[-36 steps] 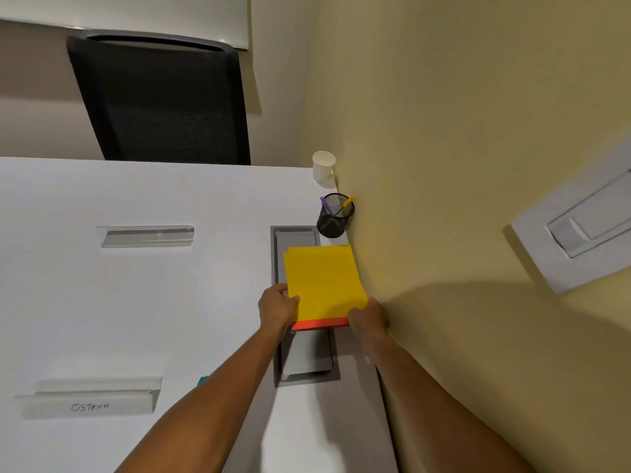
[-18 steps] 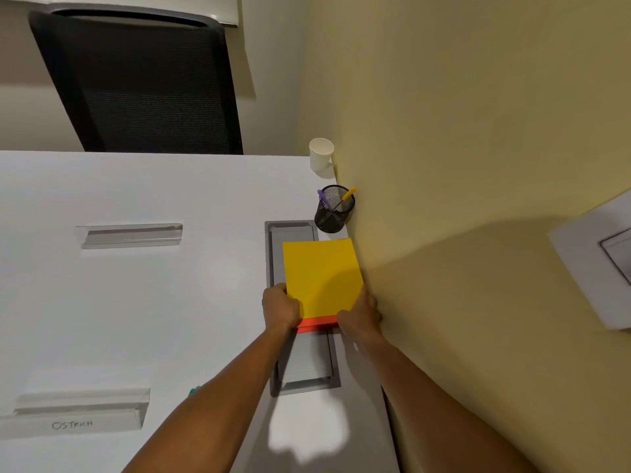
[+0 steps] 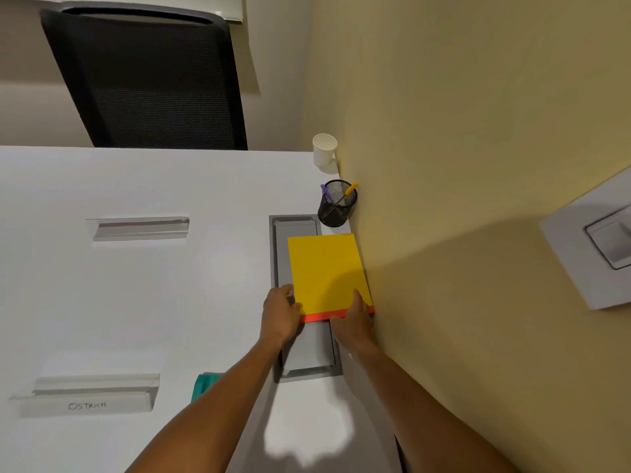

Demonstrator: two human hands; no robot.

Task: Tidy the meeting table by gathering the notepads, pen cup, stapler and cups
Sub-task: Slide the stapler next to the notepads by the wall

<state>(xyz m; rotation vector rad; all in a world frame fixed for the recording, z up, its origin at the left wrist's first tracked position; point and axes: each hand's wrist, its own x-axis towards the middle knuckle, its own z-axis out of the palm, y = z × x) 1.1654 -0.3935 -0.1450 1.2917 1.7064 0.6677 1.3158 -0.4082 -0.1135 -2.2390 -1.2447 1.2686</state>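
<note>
The yellow notepad (image 3: 326, 273) with its red-orange binding strip now lies flat and square against the yellow wall (image 3: 461, 131), partly over the grey cable hatch (image 3: 309, 349); a second ago its sheets were skewed, so I judge this stack gathered. My left hand (image 3: 279, 314) grips its near left corner, and my right hand (image 3: 353, 320) presses the near right edge with the thumb on top. Beyond it stand the black wire-mesh pen cup (image 3: 336, 204), holding two pens, and a smooth white paper cup (image 3: 324, 150), both on the matte white table (image 3: 136, 302).
</note>
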